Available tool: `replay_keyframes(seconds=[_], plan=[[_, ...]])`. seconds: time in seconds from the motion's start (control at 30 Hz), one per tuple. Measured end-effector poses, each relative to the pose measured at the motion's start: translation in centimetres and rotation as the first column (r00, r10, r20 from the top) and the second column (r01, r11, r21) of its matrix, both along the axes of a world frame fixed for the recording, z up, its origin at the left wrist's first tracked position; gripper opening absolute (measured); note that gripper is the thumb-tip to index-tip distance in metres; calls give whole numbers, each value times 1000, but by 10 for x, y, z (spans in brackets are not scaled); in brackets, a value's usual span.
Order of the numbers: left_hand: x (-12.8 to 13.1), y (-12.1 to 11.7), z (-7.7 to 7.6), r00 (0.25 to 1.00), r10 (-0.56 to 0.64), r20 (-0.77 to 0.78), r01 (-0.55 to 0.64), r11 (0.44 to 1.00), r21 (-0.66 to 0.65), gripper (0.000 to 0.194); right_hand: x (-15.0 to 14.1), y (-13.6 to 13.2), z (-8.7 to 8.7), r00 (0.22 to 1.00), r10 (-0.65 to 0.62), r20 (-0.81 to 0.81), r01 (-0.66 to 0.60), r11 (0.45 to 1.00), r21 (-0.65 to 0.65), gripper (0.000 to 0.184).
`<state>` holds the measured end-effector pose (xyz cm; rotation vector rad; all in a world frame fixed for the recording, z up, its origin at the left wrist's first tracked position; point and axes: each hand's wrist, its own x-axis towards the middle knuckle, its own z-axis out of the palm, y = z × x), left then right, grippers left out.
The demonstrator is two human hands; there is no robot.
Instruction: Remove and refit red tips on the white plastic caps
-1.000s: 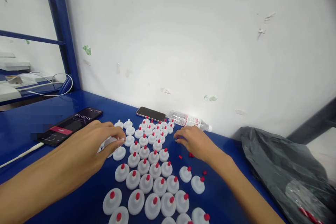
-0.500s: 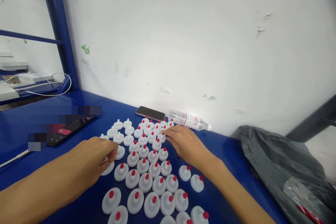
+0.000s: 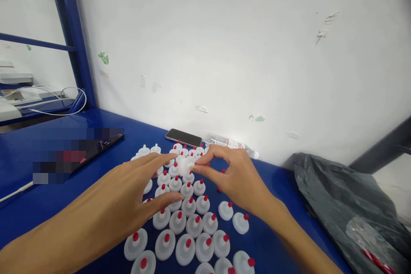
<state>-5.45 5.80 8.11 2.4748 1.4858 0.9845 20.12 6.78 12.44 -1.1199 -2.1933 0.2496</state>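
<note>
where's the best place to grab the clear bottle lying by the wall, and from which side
Probably by the narrow neck just behind the white cap, reaching in from the right. The bottle lies on its side with that end pointing right, past the right hand, while the phone and white discs sit near its other end.

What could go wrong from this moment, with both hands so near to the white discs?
1. The right hand seems to pinch a blurred white disc, which might slip and strike its neighbours.
2. The left hand, fingers spread over the closely set red-tipped discs, could perhaps knock some out of place.
3. The plastic bottle lies on its side beyond the right hand; a nudge might roll it.
</note>
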Motion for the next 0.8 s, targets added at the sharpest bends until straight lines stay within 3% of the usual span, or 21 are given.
replay_keyframes(seconds=[0.07, 0.13, 0.23, 0.33, 0.53, 0.7, 0.8], plan=[[4, -1, -3, 997, -73, -8, 73, 996, 43, 48, -7, -11, 9, 984, 109, -141, -114, 993, -30, 14], [5, -2, -4, 993, -118, -5, 118, 990, 80, 33, -10, -16, 11, 977, 162, -136, -163, 987, 3, 12], [6, -4, 2, 996, -85, -7, 85, 988, 127, 35, -10, -17, 5, 987, 128, 100, -147, 967, 208, 12], [9, -6, 10, 999, -36, -31, 40, 989, 143, 41, -11, -16, -1, 931, 14, 365, -171, 899, 403, 17], [15, -13, 19, 996, -5, -84, 14, 994, 112, 43, -16, -20, 0, 830, -94, 549, -254, 813, 524, 21], [14, -15, 20, 993, -50, 109, 68, 984, -163, 51, -24, -26, 4, 880, -117, 460, -263, 686, 678, 34], [9, -19, 23, 959, -72, 276, 184, 896, -404, 57, -19, -24, 10, 910, -145, 388, -252, 551, 796, 34]])
